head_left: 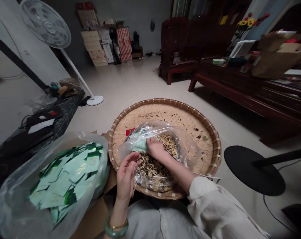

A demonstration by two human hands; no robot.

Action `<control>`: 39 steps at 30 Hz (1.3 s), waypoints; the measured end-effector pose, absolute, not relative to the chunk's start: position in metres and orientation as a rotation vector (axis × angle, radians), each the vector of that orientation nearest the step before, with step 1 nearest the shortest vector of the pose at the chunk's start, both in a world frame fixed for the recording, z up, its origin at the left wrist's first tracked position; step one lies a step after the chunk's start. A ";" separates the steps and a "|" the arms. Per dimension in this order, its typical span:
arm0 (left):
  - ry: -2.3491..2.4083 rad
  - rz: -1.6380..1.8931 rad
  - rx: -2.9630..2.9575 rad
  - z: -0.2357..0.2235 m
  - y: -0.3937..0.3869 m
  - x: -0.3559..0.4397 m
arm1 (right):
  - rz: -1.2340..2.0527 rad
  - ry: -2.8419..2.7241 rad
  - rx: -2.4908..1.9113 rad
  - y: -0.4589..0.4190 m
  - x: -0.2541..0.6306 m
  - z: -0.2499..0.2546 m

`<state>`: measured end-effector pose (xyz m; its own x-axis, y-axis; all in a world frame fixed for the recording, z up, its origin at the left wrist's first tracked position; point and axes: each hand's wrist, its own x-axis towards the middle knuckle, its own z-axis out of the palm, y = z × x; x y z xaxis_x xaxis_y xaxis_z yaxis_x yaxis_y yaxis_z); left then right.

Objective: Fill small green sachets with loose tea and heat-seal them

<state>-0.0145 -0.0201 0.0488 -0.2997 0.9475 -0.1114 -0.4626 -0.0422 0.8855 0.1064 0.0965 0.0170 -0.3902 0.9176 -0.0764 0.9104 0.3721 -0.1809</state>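
Our left hand (pixel 126 176) rises from the lower edge of the view, palm turned inward toward our right, with its fingers (pixel 130 161) loosely curled and slightly spread. A green bangle (pixel 116 229) and a thin gold bracelet (pixel 118 226) circle our left wrist (pixel 116 215). Our right hand (pixel 155 148) lies palm down, just ahead of the left and apart from it, its fingertips hidden, so we cannot tell how they stand. Our bare right forearm (pixel 177 169) slants up and across toward the left hand, emerging from a loose, pale, crumpled sleeve (pixel 202 196) that stops partway along the arm.
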 end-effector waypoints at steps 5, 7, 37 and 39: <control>1.155 1.579 0.612 0.041 -0.016 -0.015 | 0.312 -2.571 -1.714 0.098 0.106 0.017; 1.168 1.561 0.616 0.038 -0.015 -0.015 | 0.304 -2.560 -1.712 0.099 0.106 0.018; 1.060 1.510 0.308 0.023 -0.006 -0.015 | 0.700 -1.975 -0.968 0.055 0.160 0.011; 1.079 1.515 0.324 0.021 -0.005 -0.014 | 0.696 -1.969 -0.990 0.057 0.160 0.010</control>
<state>-0.0140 -0.0051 0.0209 -0.2731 0.8911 -0.3625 -0.6338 0.1168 0.7646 0.1600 0.0571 0.0096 -0.3668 0.8336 0.4130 0.3890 0.5407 -0.7459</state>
